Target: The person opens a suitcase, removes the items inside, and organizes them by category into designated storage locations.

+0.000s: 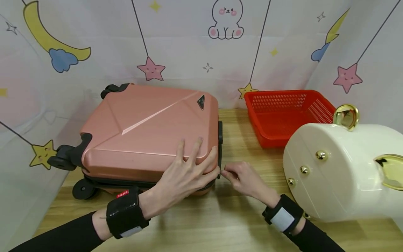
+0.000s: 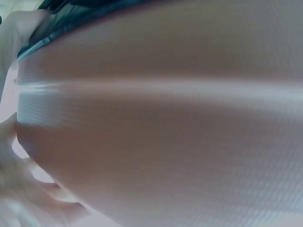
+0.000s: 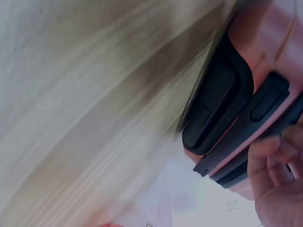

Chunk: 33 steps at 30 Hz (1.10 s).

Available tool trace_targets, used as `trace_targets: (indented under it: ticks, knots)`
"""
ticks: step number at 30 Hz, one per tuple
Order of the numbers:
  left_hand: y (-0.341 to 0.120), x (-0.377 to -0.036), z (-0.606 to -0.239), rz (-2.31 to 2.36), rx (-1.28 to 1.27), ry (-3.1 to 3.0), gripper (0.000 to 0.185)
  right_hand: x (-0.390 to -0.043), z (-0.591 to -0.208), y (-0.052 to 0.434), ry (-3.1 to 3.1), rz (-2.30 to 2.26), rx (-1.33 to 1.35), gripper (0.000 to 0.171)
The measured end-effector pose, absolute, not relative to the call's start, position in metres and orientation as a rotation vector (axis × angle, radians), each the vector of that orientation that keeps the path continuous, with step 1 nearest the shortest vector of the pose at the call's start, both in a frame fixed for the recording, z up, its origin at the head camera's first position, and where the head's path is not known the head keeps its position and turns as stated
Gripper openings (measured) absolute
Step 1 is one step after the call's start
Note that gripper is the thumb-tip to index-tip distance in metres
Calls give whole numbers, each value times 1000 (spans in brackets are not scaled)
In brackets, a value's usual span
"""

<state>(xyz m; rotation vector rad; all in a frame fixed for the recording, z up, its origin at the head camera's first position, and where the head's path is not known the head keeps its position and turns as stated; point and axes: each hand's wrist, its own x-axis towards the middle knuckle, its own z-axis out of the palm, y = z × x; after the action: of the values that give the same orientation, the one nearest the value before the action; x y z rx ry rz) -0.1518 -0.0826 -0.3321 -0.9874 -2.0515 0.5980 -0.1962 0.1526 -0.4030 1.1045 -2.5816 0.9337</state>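
Observation:
A pink hard-shell suitcase (image 1: 151, 126) lies flat on the wooden table, its black wheels toward the left. My left hand (image 1: 185, 171) rests on its front right corner, fingers spread over the top shell and thumb along the side. In the left wrist view the pink shell (image 2: 165, 132) fills most of the picture. Beside that corner, my right hand (image 1: 245, 178) pinches with thumb and forefinger at the black zipper seam, apparently on a zipper pull, mostly hidden by the fingers. The right wrist view shows the hand (image 3: 279, 175) beside the suitcase's black side handle (image 3: 218, 99).
A red plastic basket (image 1: 264, 136) stands at the back right, against the patterned backdrop (image 1: 189, 42). Nearer on the right lies a white rounded case (image 1: 333, 168) with gold fittings. The wooden table (image 1: 201, 227) shows in front of the suitcase.

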Motion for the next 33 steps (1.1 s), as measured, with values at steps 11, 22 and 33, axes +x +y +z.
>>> trace_targets:
  ticks: [11,22,33]
  knots:
    - [-82,-153,-330,590,-1027,-2092,45,-200,-400,151,-2841,1546,1012,30]
    - [-82,-157,-327,546,-1050,-2052,38,-232,-408,139,-2517,1112,877,19]
    - [-94,-159,-329,603,-1034,-2112,75,-220,-412,145,-2485,1012,1110,22]
